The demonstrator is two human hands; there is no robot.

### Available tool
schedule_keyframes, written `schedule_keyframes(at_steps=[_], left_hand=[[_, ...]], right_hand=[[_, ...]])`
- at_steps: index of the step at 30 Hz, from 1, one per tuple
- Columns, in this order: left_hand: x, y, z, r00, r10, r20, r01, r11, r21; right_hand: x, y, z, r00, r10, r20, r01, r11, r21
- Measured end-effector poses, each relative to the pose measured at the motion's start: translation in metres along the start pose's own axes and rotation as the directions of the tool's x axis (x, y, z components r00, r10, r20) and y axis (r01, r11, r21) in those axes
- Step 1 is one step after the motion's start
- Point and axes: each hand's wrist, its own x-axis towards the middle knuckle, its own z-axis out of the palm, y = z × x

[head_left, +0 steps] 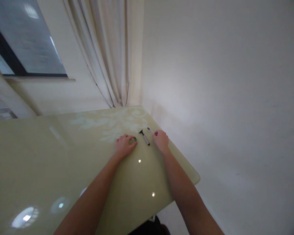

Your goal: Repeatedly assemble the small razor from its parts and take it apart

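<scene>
Between my two hands a razor (145,138) with a black head and a grey handle lies on the pale green table (63,156). My left hand (125,145) rests left of it, thumb and index finger closed round a small dark green item (135,139) too small to name. To the right of the razor, my right hand (161,139) is closed on a thin stick with a dark tip (148,128), perhaps a small brush. The tip points up and left, away from the fingers.
A plain wall (222,98) runs along the table's right edge. Behind the table hang beige curtains (107,49), with a dark-framed window (36,42) at the upper left. Ceiling lights reflect in the glossy tabletop. A dark object (149,227) shows below the front edge.
</scene>
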Motion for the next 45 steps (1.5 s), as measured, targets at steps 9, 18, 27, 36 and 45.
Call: schedule_keyframes(at_steps=[9, 18, 27, 36, 45], left_hand=[[0.000, 0.001, 0.001, 1.000, 0.003, -0.015, -0.003, 1.000, -0.009], [0.002, 0.000, 0.004, 0.999, -0.005, -0.033, 0.004, 0.998, -0.056], [0.007, -0.015, 0.008, 0.988, -0.092, -0.127, 0.052, 0.956, -0.290], [-0.012, -0.022, -0.011, 0.984, -0.101, -0.144, 0.019, 0.875, -0.484], [-0.091, -0.013, -0.020, 0.987, 0.118, 0.105, -0.057, 0.886, -0.460]], right_hand=[[-0.004, -0.002, 0.004, 0.999, -0.008, 0.037, 0.009, 1.000, -0.023], [-0.003, -0.002, 0.008, 0.999, -0.028, 0.032, 0.030, 0.996, -0.087], [-0.002, -0.009, 0.009, 0.985, -0.106, -0.138, 0.109, 0.994, 0.015], [-0.012, -0.025, 0.009, 0.923, -0.368, -0.114, 0.380, 0.918, 0.113], [-0.044, -0.052, 0.022, 0.767, -0.634, 0.097, 0.618, 0.771, 0.152]])
